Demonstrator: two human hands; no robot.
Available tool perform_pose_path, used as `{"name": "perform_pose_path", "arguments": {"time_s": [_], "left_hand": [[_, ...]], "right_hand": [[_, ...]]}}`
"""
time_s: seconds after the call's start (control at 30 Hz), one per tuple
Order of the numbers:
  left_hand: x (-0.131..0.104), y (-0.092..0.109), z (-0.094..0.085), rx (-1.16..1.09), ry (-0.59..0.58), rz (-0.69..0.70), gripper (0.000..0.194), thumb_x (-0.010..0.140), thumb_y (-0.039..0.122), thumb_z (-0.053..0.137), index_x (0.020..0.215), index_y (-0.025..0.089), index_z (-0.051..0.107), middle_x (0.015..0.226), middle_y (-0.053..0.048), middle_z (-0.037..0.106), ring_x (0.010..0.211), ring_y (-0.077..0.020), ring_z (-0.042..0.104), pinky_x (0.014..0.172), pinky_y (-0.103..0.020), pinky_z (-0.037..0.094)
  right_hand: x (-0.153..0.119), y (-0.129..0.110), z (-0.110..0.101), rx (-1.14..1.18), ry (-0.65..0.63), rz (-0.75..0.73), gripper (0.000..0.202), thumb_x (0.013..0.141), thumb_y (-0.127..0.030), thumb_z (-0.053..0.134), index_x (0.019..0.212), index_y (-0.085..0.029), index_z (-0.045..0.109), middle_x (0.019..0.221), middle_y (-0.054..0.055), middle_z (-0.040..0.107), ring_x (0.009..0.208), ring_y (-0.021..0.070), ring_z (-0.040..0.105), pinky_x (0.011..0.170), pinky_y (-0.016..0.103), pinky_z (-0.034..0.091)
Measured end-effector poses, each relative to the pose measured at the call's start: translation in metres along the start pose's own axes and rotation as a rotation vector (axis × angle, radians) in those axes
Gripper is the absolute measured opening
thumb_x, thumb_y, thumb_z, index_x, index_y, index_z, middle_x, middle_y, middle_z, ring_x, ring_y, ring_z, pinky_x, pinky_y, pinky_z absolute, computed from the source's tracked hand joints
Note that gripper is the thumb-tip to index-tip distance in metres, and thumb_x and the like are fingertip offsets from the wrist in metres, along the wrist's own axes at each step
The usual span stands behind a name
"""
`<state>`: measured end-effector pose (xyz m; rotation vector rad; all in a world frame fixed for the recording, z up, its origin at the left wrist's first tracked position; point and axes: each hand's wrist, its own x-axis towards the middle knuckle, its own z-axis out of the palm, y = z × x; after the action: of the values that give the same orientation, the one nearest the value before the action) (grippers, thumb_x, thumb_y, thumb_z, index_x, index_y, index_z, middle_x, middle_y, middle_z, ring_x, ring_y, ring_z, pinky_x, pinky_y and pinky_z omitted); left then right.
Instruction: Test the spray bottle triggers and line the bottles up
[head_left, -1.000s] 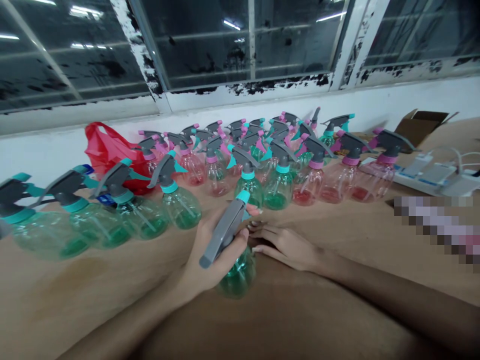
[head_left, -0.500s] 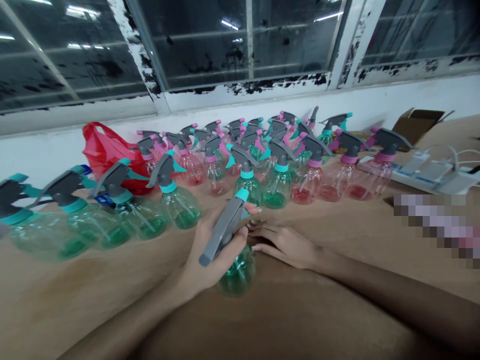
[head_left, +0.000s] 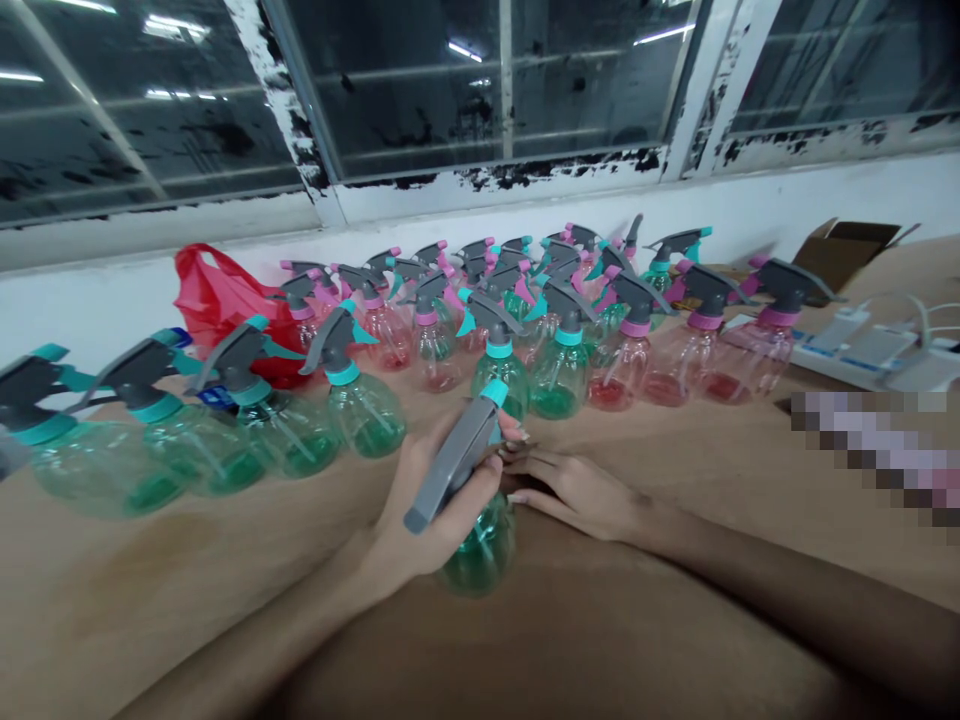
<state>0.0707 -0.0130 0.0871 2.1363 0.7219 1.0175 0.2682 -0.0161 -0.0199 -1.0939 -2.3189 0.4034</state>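
Observation:
My left hand (head_left: 442, 500) is wrapped round the neck of a green spray bottle (head_left: 480, 550) with a grey and teal spray head, which tilts over the hand. Close on its right, my right hand (head_left: 577, 490) rests low beside the bottle, fingers bent toward it; its fingertips are partly hidden, and whether they hold anything cannot be made out. Just beyond my hands stand a green bottle (head_left: 556, 385) and a pink bottle (head_left: 615, 375). Another green bottle (head_left: 367, 415) stands to the left of my left hand.
Several more green and pink spray bottles stand in rows on the wooden table (head_left: 675, 640). Behind them on the left lies a red plastic bag (head_left: 225, 310). An open cardboard box (head_left: 844, 260) and a white power strip (head_left: 847, 365) are at the right, below the windows.
The whole view has shifted slightly, so everything appears a little further right. My hands and the held bottle keep nearly the same pose.

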Motion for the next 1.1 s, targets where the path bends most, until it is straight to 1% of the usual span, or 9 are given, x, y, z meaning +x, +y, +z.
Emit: {"name": "perform_pose_path", "arguments": {"time_s": [0.13, 0.2, 0.27, 0.4, 0.57, 0.73, 0.87, 1.03, 1.1], "left_hand": [[-0.0018, -0.0022, -0.0021, 0.034, -0.022, -0.032, 0.006, 0.079, 0.021, 0.053, 0.083, 0.025, 0.055, 0.077, -0.002, 0.063, 0.071, -0.0210, 0.064, 0.065, -0.034, 0.053], [-0.0018, -0.0016, -0.0029, 0.048, -0.037, -0.016, 0.005, 0.080, 0.022, 0.052, 0.083, 0.025, 0.056, 0.076, -0.001, 0.063, 0.068, -0.0200, 0.063, 0.063, -0.034, 0.052], [-0.0009, -0.0004, -0.0028, 0.041, -0.034, 0.009, 0.012, 0.080, 0.018, 0.052, 0.087, 0.025, 0.058, 0.085, -0.002, 0.066, 0.074, -0.0198, 0.064, 0.069, -0.034, 0.053], [0.0004, 0.0004, 0.0001, 0.035, 0.041, -0.001, 0.023, 0.080, 0.016, 0.053, 0.099, 0.027, 0.060, 0.100, -0.003, 0.067, 0.092, -0.0214, 0.064, 0.085, -0.037, 0.051], [-0.0019, -0.0007, 0.0040, 0.064, 0.035, -0.019, 0.026, 0.081, 0.020, 0.052, 0.105, 0.027, 0.060, 0.095, -0.002, 0.067, 0.079, -0.0206, 0.065, 0.077, -0.037, 0.052], [-0.0018, 0.0002, 0.0046, 0.040, 0.046, -0.010, 0.026, 0.081, 0.020, 0.053, 0.104, 0.027, 0.061, 0.099, -0.003, 0.067, 0.080, -0.0205, 0.065, 0.080, -0.037, 0.051], [-0.0014, 0.0001, 0.0049, 0.037, 0.049, -0.003, 0.026, 0.081, 0.019, 0.053, 0.104, 0.027, 0.061, 0.085, -0.001, 0.066, 0.076, -0.0196, 0.065, 0.079, -0.036, 0.051], [-0.0018, -0.0004, 0.0049, 0.022, 0.037, 0.010, 0.026, 0.081, 0.017, 0.052, 0.104, 0.028, 0.060, 0.101, -0.002, 0.066, 0.085, -0.0198, 0.064, 0.083, -0.037, 0.050], [-0.0021, 0.0003, 0.0048, 0.028, 0.037, 0.005, 0.025, 0.081, 0.018, 0.053, 0.104, 0.028, 0.059, 0.102, -0.002, 0.066, 0.088, -0.0205, 0.064, 0.085, -0.037, 0.049]], "right_hand": [[0.0000, 0.0002, -0.0001, -0.011, 0.002, -0.011, 0.039, 0.094, -0.043, 0.044, 0.124, -0.019, 0.053, 0.124, 0.010, 0.061, 0.121, 0.0229, 0.053, 0.099, 0.043, 0.045], [0.0000, 0.0005, 0.0001, -0.012, 0.001, -0.014, 0.039, 0.094, -0.042, 0.043, 0.124, -0.019, 0.053, 0.125, 0.010, 0.060, 0.122, 0.0227, 0.052, 0.100, 0.042, 0.045], [-0.0001, 0.0007, 0.0004, -0.011, 0.001, -0.014, 0.040, 0.094, -0.042, 0.043, 0.124, -0.018, 0.053, 0.126, 0.011, 0.060, 0.122, 0.0225, 0.051, 0.101, 0.042, 0.044], [-0.0004, 0.0008, 0.0012, -0.029, 0.007, -0.001, 0.042, 0.094, -0.043, 0.044, 0.123, -0.016, 0.053, 0.126, 0.011, 0.060, 0.123, 0.0231, 0.050, 0.102, 0.042, 0.043], [-0.0007, 0.0015, 0.0017, -0.023, 0.015, -0.017, 0.039, 0.094, -0.042, 0.044, 0.124, -0.019, 0.054, 0.124, 0.011, 0.061, 0.123, 0.0228, 0.050, 0.102, 0.043, 0.044], [-0.0006, 0.0027, 0.0023, -0.021, 0.009, -0.023, 0.039, 0.094, -0.041, 0.043, 0.124, -0.019, 0.053, 0.126, 0.010, 0.061, 0.124, 0.0224, 0.050, 0.102, 0.043, 0.043], [-0.0006, 0.0036, 0.0033, -0.032, 0.001, -0.017, 0.040, 0.095, -0.041, 0.042, 0.125, -0.017, 0.052, 0.127, 0.011, 0.059, 0.125, 0.0225, 0.048, 0.104, 0.042, 0.041], [-0.0006, 0.0031, 0.0029, -0.028, -0.004, -0.016, 0.039, 0.095, -0.041, 0.042, 0.123, -0.017, 0.054, 0.125, 0.010, 0.061, 0.124, 0.0220, 0.049, 0.104, 0.041, 0.042], [-0.0005, 0.0029, 0.0027, -0.035, -0.002, -0.017, 0.038, 0.095, -0.041, 0.042, 0.122, -0.016, 0.055, 0.124, 0.011, 0.061, 0.124, 0.0221, 0.049, 0.103, 0.041, 0.042]]}}
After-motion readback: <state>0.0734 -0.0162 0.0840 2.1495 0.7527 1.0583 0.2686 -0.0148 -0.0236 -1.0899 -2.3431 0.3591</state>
